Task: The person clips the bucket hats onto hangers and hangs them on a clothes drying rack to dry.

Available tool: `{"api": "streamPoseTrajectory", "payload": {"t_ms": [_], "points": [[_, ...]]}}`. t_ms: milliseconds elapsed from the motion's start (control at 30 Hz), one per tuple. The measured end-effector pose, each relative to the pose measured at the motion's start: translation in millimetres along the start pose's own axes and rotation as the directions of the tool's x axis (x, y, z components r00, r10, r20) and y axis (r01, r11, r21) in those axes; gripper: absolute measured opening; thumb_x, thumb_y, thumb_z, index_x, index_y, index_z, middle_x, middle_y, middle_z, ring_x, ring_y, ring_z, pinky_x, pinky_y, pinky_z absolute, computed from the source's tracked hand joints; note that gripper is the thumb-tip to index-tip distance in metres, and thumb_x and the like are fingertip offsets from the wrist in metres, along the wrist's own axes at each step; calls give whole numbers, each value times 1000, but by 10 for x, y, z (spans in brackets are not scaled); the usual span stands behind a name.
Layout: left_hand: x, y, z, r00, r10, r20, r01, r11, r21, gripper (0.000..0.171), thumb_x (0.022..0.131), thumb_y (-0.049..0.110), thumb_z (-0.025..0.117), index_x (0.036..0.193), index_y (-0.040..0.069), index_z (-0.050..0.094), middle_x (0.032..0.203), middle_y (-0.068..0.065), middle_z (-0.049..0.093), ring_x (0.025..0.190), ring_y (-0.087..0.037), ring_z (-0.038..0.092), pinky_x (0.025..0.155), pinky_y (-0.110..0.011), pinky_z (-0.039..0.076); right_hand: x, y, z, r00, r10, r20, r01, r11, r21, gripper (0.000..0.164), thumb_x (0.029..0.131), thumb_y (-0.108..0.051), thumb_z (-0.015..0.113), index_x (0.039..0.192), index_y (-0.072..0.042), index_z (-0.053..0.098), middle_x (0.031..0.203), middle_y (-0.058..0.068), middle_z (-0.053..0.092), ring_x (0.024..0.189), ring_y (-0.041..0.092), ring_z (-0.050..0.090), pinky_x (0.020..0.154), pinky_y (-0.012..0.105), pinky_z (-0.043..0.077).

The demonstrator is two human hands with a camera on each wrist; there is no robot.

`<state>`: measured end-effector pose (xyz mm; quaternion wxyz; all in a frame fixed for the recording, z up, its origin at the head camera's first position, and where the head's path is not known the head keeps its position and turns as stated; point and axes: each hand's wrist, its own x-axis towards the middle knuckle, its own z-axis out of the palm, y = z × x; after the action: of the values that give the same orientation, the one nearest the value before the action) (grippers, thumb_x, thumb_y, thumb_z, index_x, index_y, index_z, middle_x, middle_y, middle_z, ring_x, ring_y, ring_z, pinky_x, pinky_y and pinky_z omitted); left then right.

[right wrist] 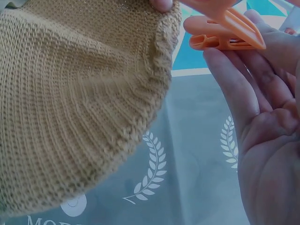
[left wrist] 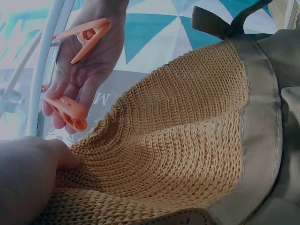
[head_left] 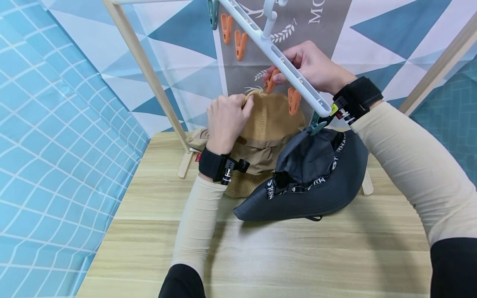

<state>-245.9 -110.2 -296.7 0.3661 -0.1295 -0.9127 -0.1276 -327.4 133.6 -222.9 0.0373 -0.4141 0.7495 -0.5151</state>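
My left hand point(head_left: 228, 120) grips the gathered knit edge of a tan hat point(head_left: 275, 114), its thumb pressed on the weave in the left wrist view. With my right hand point(head_left: 314, 68) I pinch an orange clothespin point(head_left: 271, 81) that hangs under a white hanger bar point(head_left: 288, 68). The clothespin is beside the hat's edge and apart from it in the right wrist view. Another orange clothespin point(head_left: 294, 101) dangles closer to the bar's end. There a dark green clothespin point(head_left: 317, 124) holds a dark wide-brimmed hat point(head_left: 298, 207), whose brim hangs in front of the tan hat.
More orange clothespins point(head_left: 240, 45) and a green one point(head_left: 213, 13) hang farther left. A wooden rack post point(head_left: 149, 72) stands at left and another post point(head_left: 443, 62) at right. Beneath lies a wood-grain table point(head_left: 283, 256), with a patterned cloth point(head_left: 182, 37) behind.
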Motion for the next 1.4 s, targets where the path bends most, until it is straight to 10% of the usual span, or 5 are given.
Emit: {"api": "streamPoseTrajectory", "payload": {"t_ms": [1400], "points": [[119, 133, -71, 1000, 18, 16, -17, 996, -88, 50, 120, 36, 50, 77, 11, 53, 65, -1, 36, 59, -28, 47, 55, -39, 33, -26, -4, 24, 989, 108, -103, -117, 989, -87, 35, 101, -12, 85, 135, -7, 80, 107, -11, 87, 98, 11, 76, 88, 21, 54]]}}
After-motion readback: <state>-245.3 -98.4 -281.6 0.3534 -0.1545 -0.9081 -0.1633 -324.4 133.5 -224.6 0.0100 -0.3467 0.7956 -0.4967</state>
